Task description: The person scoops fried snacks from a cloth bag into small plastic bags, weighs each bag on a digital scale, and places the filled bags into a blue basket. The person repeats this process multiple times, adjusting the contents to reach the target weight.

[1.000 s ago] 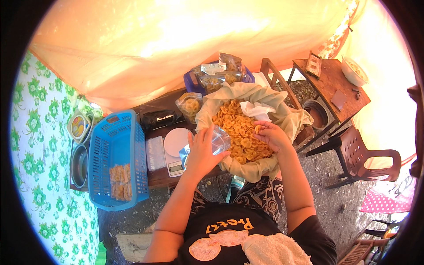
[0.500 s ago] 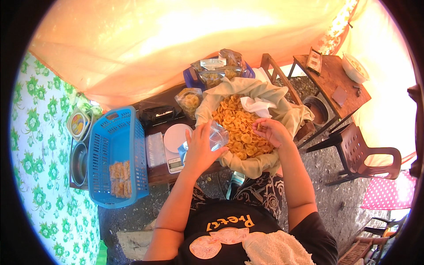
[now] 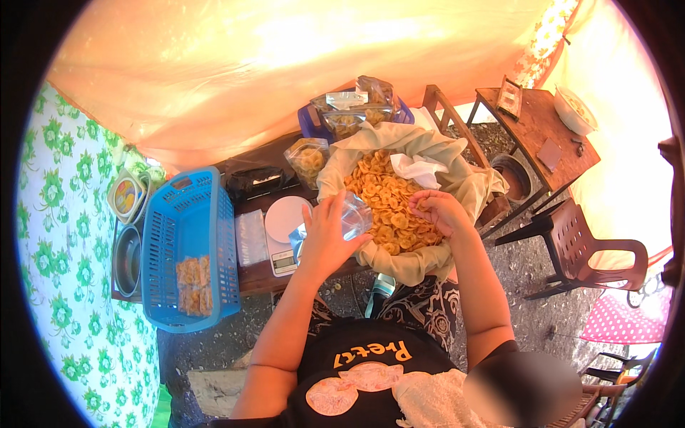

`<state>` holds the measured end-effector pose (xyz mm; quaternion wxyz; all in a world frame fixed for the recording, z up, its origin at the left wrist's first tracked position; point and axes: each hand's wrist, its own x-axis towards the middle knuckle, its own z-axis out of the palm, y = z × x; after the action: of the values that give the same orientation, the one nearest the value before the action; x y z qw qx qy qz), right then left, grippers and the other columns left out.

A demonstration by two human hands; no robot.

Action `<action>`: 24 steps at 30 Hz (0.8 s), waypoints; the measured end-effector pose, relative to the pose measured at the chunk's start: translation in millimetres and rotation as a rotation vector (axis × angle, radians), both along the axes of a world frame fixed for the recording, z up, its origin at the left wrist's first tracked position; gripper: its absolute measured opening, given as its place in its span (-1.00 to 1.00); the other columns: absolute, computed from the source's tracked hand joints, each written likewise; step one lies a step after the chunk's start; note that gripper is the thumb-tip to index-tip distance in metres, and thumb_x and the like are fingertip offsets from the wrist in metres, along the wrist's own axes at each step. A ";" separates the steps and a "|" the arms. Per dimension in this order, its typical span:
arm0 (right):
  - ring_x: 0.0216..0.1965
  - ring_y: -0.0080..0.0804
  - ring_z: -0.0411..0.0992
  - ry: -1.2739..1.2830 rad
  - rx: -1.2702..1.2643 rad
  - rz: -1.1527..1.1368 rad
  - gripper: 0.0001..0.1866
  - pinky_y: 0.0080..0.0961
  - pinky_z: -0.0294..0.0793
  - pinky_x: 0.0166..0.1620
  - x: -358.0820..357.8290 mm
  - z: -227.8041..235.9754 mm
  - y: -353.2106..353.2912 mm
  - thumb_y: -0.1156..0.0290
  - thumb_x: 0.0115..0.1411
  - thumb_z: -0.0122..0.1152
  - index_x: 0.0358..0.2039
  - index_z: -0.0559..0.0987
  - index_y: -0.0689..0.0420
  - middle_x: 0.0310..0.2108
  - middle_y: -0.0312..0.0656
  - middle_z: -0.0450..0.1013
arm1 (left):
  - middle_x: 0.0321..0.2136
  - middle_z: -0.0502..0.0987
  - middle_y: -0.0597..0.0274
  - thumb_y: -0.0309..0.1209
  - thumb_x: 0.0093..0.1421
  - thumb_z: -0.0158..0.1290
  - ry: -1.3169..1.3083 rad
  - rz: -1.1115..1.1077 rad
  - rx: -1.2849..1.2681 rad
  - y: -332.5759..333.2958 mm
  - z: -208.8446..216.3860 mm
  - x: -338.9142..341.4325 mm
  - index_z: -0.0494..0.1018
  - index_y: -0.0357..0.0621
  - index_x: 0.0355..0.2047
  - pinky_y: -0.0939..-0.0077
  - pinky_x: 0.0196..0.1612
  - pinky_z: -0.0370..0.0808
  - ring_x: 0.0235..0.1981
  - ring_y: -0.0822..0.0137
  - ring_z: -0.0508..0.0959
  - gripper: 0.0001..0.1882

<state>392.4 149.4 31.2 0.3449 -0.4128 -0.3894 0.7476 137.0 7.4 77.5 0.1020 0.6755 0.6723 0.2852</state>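
Note:
My left hand (image 3: 327,237) is closed around a clear, silvery plastic pouch (image 3: 357,216), its mouth tilted toward a heap of golden banana chips (image 3: 385,192). The chips fill a wide round container lined with pale cloth (image 3: 408,267), a crumpled white paper (image 3: 421,170) lying on their far side. Over the right part of the heap, my right hand (image 3: 444,215) pinches what looks like a few chips between thumb and fingers; their number is hidden. Left of the pouch stands a white kitchen scale (image 3: 284,264) with a round plate.
A blue basket (image 3: 228,278) with packed snacks stands at left, beside flat plastic bags (image 3: 251,237). Filled pouches sit in a purple crate (image 3: 311,123) behind the chips; another pouch (image 3: 307,158) stands nearer. To the right are a wooden table (image 3: 531,132) and a brown chair (image 3: 578,239).
Both hands stay nearly in place, with the pouch still in the left. The view has shifted slightly. A blurred dark shape now appears at the lower right.

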 end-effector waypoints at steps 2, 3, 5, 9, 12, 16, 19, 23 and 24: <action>-0.13 -0.28 0.51 0.001 0.027 0.035 -0.84 -0.43 0.57 0.00 -4.8 8.4 -3.7 0.61 0.23 0.03 -0.19 0.49 0.34 -0.20 -0.08 0.47 | 0.08 0.28 0.08 -0.10 -0.08 0.34 -0.004 -0.011 0.003 0.6 -0.7 0.8 0.06 -0.13 0.29 -0.24 0.32 -0.13 0.19 0.03 0.25 0.01; -0.12 -0.29 0.50 -0.033 0.051 0.018 -0.83 -0.45 0.57 0.00 -8.5 14.5 -6.1 0.59 0.24 0.04 -0.17 0.49 0.34 -0.19 -0.09 0.47 | 0.08 0.28 0.08 -0.09 -0.08 0.34 -0.005 -0.016 0.012 1.3 -1.2 1.2 0.06 -0.13 0.29 -0.24 0.32 -0.14 0.19 0.03 0.25 0.01; -0.10 -0.32 0.50 -0.117 0.073 -0.031 -0.79 -0.48 0.56 0.00 -19.1 29.5 -13.0 0.55 0.26 0.08 -0.12 0.48 0.34 -0.17 -0.12 0.47 | 0.08 0.28 0.07 -0.08 -0.08 0.34 0.001 -0.025 0.020 2.8 -2.7 2.6 0.06 -0.14 0.29 -0.23 0.32 -0.15 0.19 0.04 0.26 0.02; -0.03 -0.34 0.47 -0.230 0.422 0.111 -0.72 -0.48 0.49 0.06 -54.8 63.6 -27.0 0.57 0.28 0.02 0.00 0.45 0.32 -0.13 -0.14 0.47 | 0.08 0.28 0.06 -0.05 -0.08 0.33 0.032 -0.026 0.017 10.2 -3.6 7.2 0.05 -0.15 0.30 -0.24 0.32 -0.17 0.19 0.04 0.26 0.04; 0.01 -0.37 0.45 -0.426 0.669 0.238 -0.68 -0.47 0.43 0.11 -79.3 80.0 -38.4 0.58 0.29 -0.04 0.05 0.44 0.31 -0.11 -0.16 0.47 | 0.08 0.28 0.05 -0.03 -0.08 0.33 0.041 -0.012 0.042 18.9 -1.4 9.6 0.04 -0.17 0.30 -0.27 0.31 -0.16 0.18 0.03 0.26 0.04; -0.01 -0.43 0.45 -0.201 0.656 0.113 -0.69 -0.49 0.43 0.07 -87.7 80.7 -38.9 0.58 0.29 -0.05 0.03 0.46 0.31 -0.11 -0.19 0.48 | 0.07 0.27 0.03 -0.03 -0.09 0.34 0.029 -0.010 0.075 23.7 2.2 5.9 0.04 -0.20 0.30 -0.30 0.29 -0.13 0.17 0.02 0.26 0.05; -0.05 -0.42 0.45 -0.348 0.541 0.067 -0.68 -0.51 0.45 -0.01 -69.4 69.4 -28.8 0.53 0.24 0.05 0.00 0.50 0.27 -0.14 -0.16 0.48 | 0.09 0.28 0.01 -0.06 -0.09 0.35 -0.003 -0.007 0.074 23.9 3.3 2.8 0.09 -0.12 0.29 -0.23 0.31 -0.11 0.20 -0.01 0.24 0.01; -0.16 -0.30 0.49 -1.068 0.755 0.324 -0.65 -0.47 0.49 -0.13 -48.3 40.6 -33.6 0.43 0.12 0.21 -0.05 0.55 0.18 -0.22 -0.08 0.47 | 0.08 0.29 0.00 -0.05 -0.08 0.35 -0.013 0.010 0.067 22.6 4.2 0.8 0.09 -0.12 0.28 -0.24 0.31 -0.10 0.18 -0.01 0.26 0.00; -0.20 -0.27 0.49 -1.117 0.829 0.327 -0.65 -0.44 0.49 -0.14 -46.3 32.4 -38.9 0.40 0.09 0.24 -0.07 0.56 0.17 -0.23 -0.07 0.47 | 0.08 0.29 0.00 -0.05 -0.08 0.35 -0.025 0.006 0.070 22.4 4.3 1.0 0.09 -0.12 0.28 -0.24 0.31 -0.11 0.18 -0.01 0.27 0.00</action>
<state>346.0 110.6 63.6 0.1059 -0.5054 -0.8169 0.2571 138.0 29.8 81.8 0.0861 0.6728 0.6628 0.3172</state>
